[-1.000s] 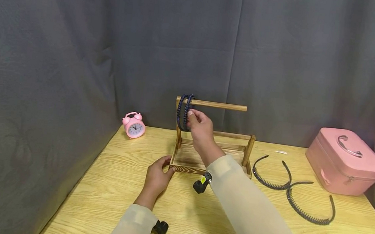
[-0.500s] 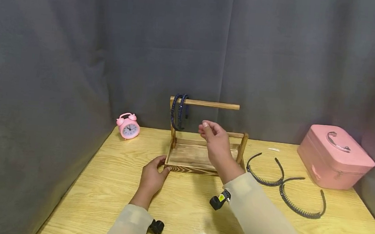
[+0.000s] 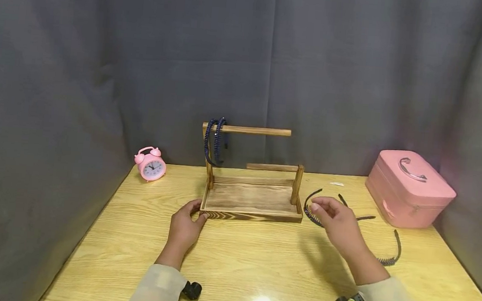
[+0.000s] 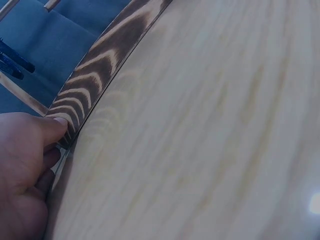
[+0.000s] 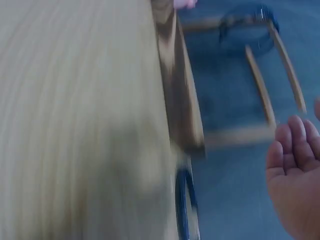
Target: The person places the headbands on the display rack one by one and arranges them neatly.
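Note:
A wooden rack (image 3: 252, 217) with a shallow tray base and two horizontal bars stands mid-table. My left hand (image 3: 184, 227) holds its front left corner; in the left wrist view the thumb (image 4: 56, 127) lies on the dark-grained front wall. Two dark blue toothed headbands (image 3: 218, 141) hang at the left end of the upper bar. Over the table right of the rack, my right hand (image 3: 339, 226) is raised, fingers loosely curved, holding nothing. Beyond and below it lie two more headbands, one near the rack (image 3: 310, 214) and one farther right (image 3: 389, 261), both partly hidden by that hand.
A pink alarm clock (image 3: 151, 164) stands at the back left. The pink case (image 3: 411, 189) with a metal handle sits at the back right, near a small white piece (image 3: 337, 184). Grey curtains (image 3: 196, 70) close off the back and sides.
My right hand has let go of the second hanging headband and moved right and down towards the headbands on the table. The left hand stays on the rack's corner. The head view has shifted right.

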Motion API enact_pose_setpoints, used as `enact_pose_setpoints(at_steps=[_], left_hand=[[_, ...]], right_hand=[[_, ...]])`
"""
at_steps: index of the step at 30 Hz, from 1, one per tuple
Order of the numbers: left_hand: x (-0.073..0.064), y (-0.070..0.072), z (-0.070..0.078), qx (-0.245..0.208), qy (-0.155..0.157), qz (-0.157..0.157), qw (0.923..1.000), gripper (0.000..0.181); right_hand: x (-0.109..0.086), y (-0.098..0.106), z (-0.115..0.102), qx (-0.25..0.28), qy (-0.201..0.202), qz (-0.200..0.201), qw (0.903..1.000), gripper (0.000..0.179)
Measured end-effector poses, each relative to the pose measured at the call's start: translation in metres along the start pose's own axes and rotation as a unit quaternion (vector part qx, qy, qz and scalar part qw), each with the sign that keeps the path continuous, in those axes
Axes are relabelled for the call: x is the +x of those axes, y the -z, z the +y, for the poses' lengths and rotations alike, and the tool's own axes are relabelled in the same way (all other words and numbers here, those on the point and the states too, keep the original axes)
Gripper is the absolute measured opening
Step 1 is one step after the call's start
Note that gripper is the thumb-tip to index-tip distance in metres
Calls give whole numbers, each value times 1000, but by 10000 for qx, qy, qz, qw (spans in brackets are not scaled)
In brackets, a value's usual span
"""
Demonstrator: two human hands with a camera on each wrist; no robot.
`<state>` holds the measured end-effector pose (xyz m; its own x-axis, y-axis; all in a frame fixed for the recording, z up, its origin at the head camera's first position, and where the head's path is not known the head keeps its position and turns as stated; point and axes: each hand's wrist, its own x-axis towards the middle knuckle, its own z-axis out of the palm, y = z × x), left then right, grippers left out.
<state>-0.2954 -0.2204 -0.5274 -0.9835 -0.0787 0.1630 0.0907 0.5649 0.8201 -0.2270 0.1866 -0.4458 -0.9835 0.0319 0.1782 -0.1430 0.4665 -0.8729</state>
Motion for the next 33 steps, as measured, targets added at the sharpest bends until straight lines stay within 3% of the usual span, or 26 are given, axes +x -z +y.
enact_pose_setpoints(at_steps=[2, 6, 9, 13, 22, 33], left_hand=[[1, 1, -2, 16, -4, 25, 10000, 51], [2, 4, -4, 41, -13, 53, 10000, 51], [2, 7, -4, -3, 23, 63, 10000, 51], [1, 10, -3, -94, 95, -8, 9999, 51], [-3, 8, -4, -140, 98, -116, 9998, 53], [0, 2, -3, -86, -17, -44, 10000, 52]], right_hand=[[-4, 23, 13, -656, 175, 93, 9976, 45], [-14, 63, 42, -1750, 397, 279, 9834, 34], [-21, 87, 63, -2260, 321, 18, 9736, 35], [-30, 108, 79, -2705, 95, -654, 9604, 39], [-45, 112, 85, -2943, -160, -1500, 9437, 23], [-54, 114, 87, -3551, 247, -1715, 9186, 13]])
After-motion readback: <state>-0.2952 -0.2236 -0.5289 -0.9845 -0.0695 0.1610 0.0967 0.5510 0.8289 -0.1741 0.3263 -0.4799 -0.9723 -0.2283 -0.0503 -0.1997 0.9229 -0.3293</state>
